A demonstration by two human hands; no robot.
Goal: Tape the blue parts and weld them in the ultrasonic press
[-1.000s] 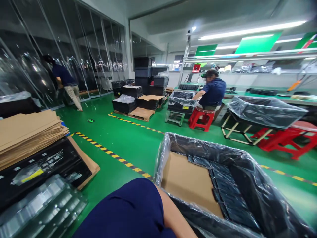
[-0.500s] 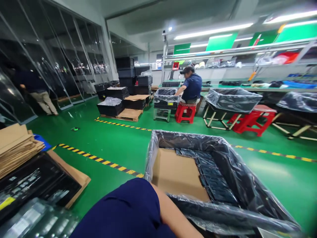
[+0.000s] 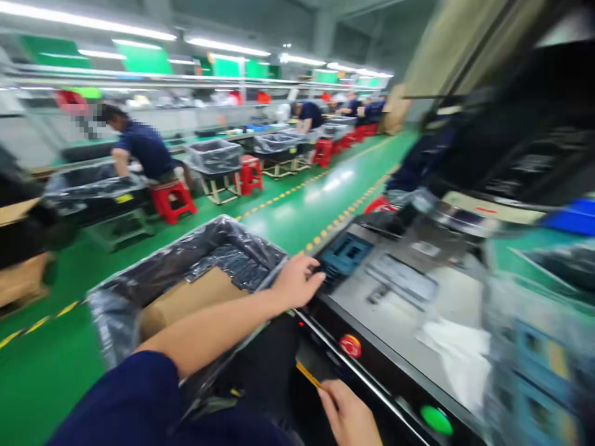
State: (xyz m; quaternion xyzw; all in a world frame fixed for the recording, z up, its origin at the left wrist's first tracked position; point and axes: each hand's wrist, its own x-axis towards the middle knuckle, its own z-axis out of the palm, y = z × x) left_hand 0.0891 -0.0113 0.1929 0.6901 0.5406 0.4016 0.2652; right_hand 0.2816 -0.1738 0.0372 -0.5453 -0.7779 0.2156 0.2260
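Observation:
My left hand [image 3: 297,282] reaches across the lined bin to the workbench's near edge. Its thumb and fingers are apart, beside a dark piece [image 3: 329,275] and a blue-grey plastic part [image 3: 346,253]. Low in the picture, my right hand [image 3: 351,412] is closed on a thin yellow stick-like tool [image 3: 307,373], its exact kind unclear. The bin [image 3: 116,288] has clear plastic over black walls and a brown cardboard sheet [image 3: 195,300] inside. On the bench lie a flat grey plate [image 3: 402,280] and a white cloth [image 3: 458,356].
A red button [image 3: 350,346] and a green button [image 3: 436,419] sit on the bench front. Bagged blue parts [image 3: 542,353] lie at right. A co-worker [image 3: 146,148] sits on a red stool [image 3: 173,201] at left. Lined bins [image 3: 214,156] line the far benches.
My view has swung right, from the aisle and bin to the workbench. Both hands have come into view, the left at the bench edge and the right with the yellow tool.

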